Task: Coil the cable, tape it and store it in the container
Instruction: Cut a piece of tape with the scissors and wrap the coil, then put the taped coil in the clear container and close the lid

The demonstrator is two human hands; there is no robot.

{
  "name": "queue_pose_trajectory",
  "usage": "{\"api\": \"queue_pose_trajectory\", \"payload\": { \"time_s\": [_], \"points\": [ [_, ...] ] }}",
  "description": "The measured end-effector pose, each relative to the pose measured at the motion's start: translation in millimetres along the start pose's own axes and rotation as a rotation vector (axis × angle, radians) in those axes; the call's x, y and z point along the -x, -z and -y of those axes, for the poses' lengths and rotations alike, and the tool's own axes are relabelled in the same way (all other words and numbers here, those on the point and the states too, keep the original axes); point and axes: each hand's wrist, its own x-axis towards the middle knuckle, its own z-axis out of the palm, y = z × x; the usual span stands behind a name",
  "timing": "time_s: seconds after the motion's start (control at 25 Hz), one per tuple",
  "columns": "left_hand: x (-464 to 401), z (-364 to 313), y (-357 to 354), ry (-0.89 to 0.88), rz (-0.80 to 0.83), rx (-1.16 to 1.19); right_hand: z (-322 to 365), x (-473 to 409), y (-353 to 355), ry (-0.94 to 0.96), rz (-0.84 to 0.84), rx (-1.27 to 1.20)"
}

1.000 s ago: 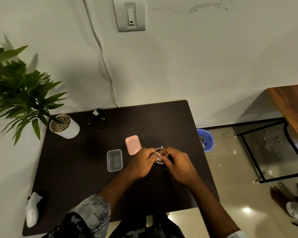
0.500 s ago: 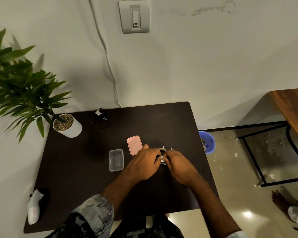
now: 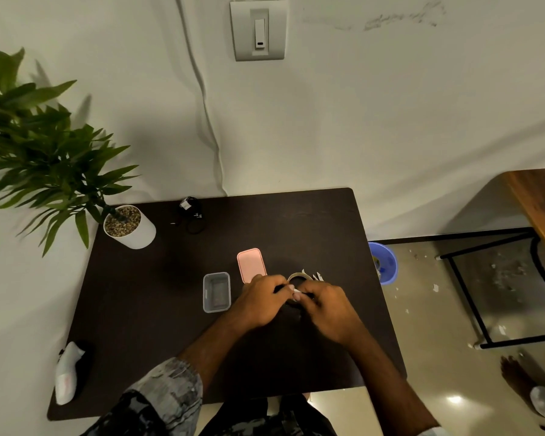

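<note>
1. The left hand [image 3: 260, 302] and the right hand [image 3: 329, 309] meet fingertip to fingertip over the dark table [image 3: 145, 325]. Both are curled closed around something small between them. A pale scrap shows at the place where they meet; I judge it is a piece of tape, but the cable itself is hidden by the fingers, so I cannot tell how it is coiled.
2. The tape roll [image 3: 298, 277] lies flat just behind the hands, almost touching them, with some torn pale bits beside it on its right.
3. The container [image 3: 216, 292] stands open just to the left of the left hand, its long axis running away from the person. The pink lid [image 3: 251, 265] lies apart from it, behind the left hand.
4. So the container lies leftward from the bundle, and the left hand is the nearer one to carry it there.
5. Another dark cable [image 3: 192, 215] lies near the far edge, beside the plant pot [image 3: 129, 226].
</note>
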Motion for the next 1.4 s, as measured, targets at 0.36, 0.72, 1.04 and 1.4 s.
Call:
{"api": "queue_pose_trajectory", "payload": {
  "time_s": [0.36,0.72,1.04,1.4],
  "points": [
    [17.8,-0.7,-25.1,0.567,0.0,1.131,16.0,-8.8,-22.3,-0.547,-0.101,-1.032],
    [11.9,16.4,-34.6,0.732,-0.203,1.639,21.2,-24.7,-55.3,-0.625,-0.155,-0.947],
    [9.9,38.0,-26.5,0.585,-0.252,1.199,28.9,-35.1,-103.2,-0.553,-0.097,-0.377],
    [-0.6,105.1,21.2,0.613,-0.466,0.265,65.1,-73.7,-147.7,-0.487,0.103,-0.324]
  ]
}}
